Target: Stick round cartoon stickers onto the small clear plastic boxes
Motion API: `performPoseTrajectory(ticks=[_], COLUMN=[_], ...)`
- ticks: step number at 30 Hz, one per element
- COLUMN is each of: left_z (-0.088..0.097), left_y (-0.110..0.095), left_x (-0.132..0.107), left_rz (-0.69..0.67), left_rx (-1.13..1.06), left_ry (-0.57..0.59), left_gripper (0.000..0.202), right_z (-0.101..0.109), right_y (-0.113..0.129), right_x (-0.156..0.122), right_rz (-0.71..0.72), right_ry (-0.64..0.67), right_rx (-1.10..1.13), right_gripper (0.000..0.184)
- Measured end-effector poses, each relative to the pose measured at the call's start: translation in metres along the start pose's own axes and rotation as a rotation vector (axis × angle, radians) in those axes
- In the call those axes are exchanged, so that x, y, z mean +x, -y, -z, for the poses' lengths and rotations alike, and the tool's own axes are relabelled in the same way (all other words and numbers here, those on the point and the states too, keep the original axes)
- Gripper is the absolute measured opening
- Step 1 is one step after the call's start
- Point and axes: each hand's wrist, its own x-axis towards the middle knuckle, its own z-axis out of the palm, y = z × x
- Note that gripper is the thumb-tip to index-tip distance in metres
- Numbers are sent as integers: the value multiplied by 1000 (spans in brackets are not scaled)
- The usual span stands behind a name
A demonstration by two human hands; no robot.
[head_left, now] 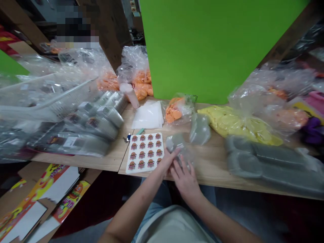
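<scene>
A small clear plastic bag (178, 147) lies on the wooden table just above the front edge, and my left hand (167, 162) grips its left side. My right hand (184, 179) rests with its fingers spread against the bag's lower edge. Left of my hands lies a sheet of round burger-logo stickers (144, 152), almost touching my left hand. Another clear plastic bag (199, 129) stands just beyond them, apart from my fingers.
Along the wooden table (210, 175) lie a bag of orange pieces (174, 110), a bag of yellow pieces (235, 123), white sheets (148, 114) and grey moulded trays (268, 165). Bagged foil trays (86, 128) are heaped at left. Printed cardboard (43, 192) lies below the table's left end.
</scene>
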Motion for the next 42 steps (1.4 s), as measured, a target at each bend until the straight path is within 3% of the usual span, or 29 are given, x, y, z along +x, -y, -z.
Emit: performPoseTrajectory(ticks=[2, 4, 7, 9, 11, 13, 17, 21, 25, 29, 31, 33, 35, 37, 40, 42], left_z=[-2, 0, 5, 8, 11, 13, 16, 11, -4, -17, -13, -2, 13, 24, 27, 23], left_y=[-5, -12, -24, -30, -32, -31, -25, -24, -10, 31, 45, 43, 22, -8, -39, -36], left_x=[4, 8, 13, 15, 13, 10, 2, -4, -15, -46, -62, -66, -54, -29, 5, 5], left_rz=[12, 27, -18, -39, -49, -34, 52, -31, -96, -119, -118, -181, -303, -390, -404, -425], left_rx=[65, 159, 362, 440, 470, 475, 416, 399, 324, 95, 91, 200, 342, 440, 589, 690], left_ry=[-52, -53, -145, -158, -103, -44, 28, 55, -20, -88, -117, -227, -324, -263, 51, 170], left_gripper=[57, 52, 48, 48, 47, 47, 54, 52, 47, 55, 64, 66, 56, 42, 41, 39], right_z=[8, 14, 9, -2, -14, -23, -22, -11, -1, 16, 31, 48, 61, 65, 49, 31], right_y=[-8, -25, -56, -70, -76, -75, -67, -62, -66, -91, -107, -118, -121, -115, -96, -85], right_x=[-3, -8, -18, -24, -29, -29, -19, -5, 10, 34, 44, 45, 31, 6, -32, -44], right_rz=[-4, -135, -602, -888, -1018, -1038, -1051, -983, -911, -686, -557, -484, -546, -773, -1177, -1260], right_ry=[-56, -195, -400, -378, -257, -148, -116, -29, 93, 425, 588, 580, 390, 198, 133, 115], right_rx=[141, 292, 590, 834, 1038, 1142, 1129, 1135, 973, 890, 895, 776, 567, 451, 758, 1005], right_gripper=[36, 32, 30, 34, 40, 44, 47, 46, 54, 67, 70, 75, 75, 73, 79, 84])
